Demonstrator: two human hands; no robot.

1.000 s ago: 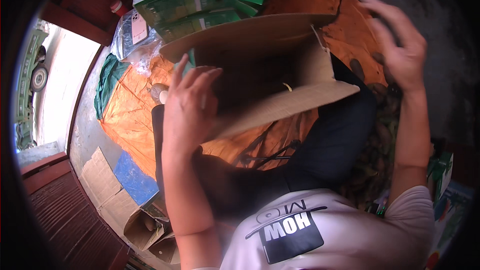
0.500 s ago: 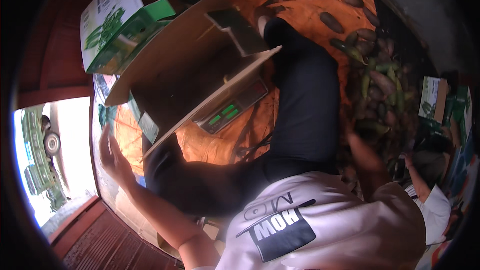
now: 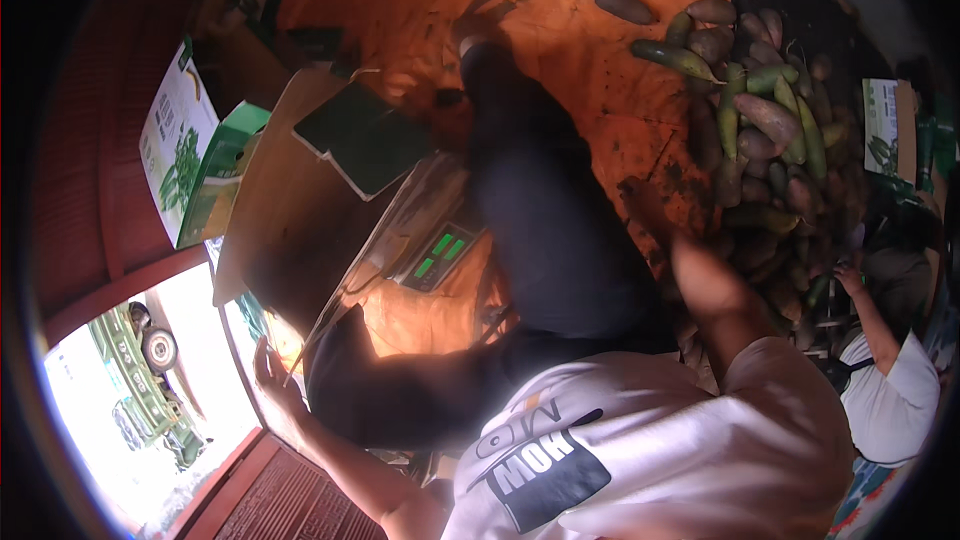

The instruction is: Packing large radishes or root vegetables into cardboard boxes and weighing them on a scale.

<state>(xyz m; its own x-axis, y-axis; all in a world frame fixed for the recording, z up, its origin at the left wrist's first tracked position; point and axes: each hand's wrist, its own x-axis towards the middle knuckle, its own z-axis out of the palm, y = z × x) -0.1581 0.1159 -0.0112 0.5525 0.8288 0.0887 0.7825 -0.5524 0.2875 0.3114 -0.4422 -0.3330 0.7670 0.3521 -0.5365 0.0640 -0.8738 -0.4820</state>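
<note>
A large open cardboard box (image 3: 262, 230) with a dark green flap stands tilted in front of my legs. My left hand (image 3: 278, 385) is at its near lower edge, with fingers and thumb closed about the cardboard. Beside the box, a scale (image 3: 436, 258) with lit green digits rests on the orange sheet. My right hand (image 3: 645, 208) is over the sheet, left of a heap of long brown and green root vegetables (image 3: 768, 120). It looks dark and blurred, so its fingers cannot be made out, nor whether anything is in them.
A white and green printed carton (image 3: 180, 145) stands beyond the box, by a dark red panel (image 3: 80, 160). Another carton (image 3: 890, 130) is at the far right. A co-worker in a white sleeve (image 3: 890, 390) reaches toward the heap. Outside the doorway is a green vehicle (image 3: 145, 380).
My left hand has come in from beside the box to its edge. The box appears turned and lower left in view. My right hand has moved away from the heap, over the orange sheet.
</note>
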